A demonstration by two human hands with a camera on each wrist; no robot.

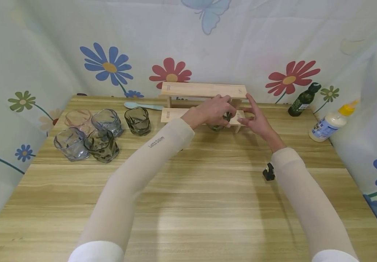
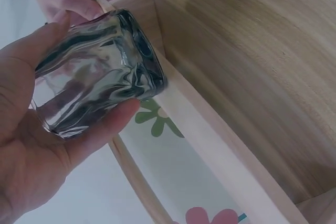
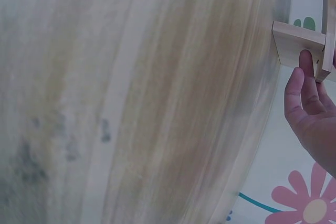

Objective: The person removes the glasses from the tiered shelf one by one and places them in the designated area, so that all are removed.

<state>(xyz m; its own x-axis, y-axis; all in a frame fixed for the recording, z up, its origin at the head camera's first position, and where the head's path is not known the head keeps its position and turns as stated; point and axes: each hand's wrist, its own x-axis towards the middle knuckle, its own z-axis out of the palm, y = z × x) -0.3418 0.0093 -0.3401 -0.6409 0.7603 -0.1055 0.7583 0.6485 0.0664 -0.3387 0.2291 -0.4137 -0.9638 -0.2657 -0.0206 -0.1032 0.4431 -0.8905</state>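
Observation:
A small two-tier wooden shelf point(image 1: 204, 89) stands against the back curtain. My left hand point(image 1: 212, 109) grips a dark tinted tumbler point(image 2: 100, 72) with a wavy surface, thumb and fingers on opposite sides of it. In the head view the tumbler is at the right part of the lower tier point(image 1: 175, 114), mostly covered by the hand; whether it rests on the board I cannot tell. At the shelf's right end is my right hand point(image 1: 258, 118), its fingers extended. In the right wrist view its fingertips point(image 3: 306, 59) touch the wooden end piece point(image 3: 296, 40).
Several tinted tumblers point(image 1: 101, 145) are grouped at the left, one dark tumbler point(image 1: 138, 120) nearer the shelf. A pale blue utensil point(image 1: 145, 106) lies behind. A green bottle point(image 1: 303, 102) and a yellow-capped white bottle point(image 1: 327, 127) stand right. A small black object point(image 1: 268, 172) sits beside my right sleeve.

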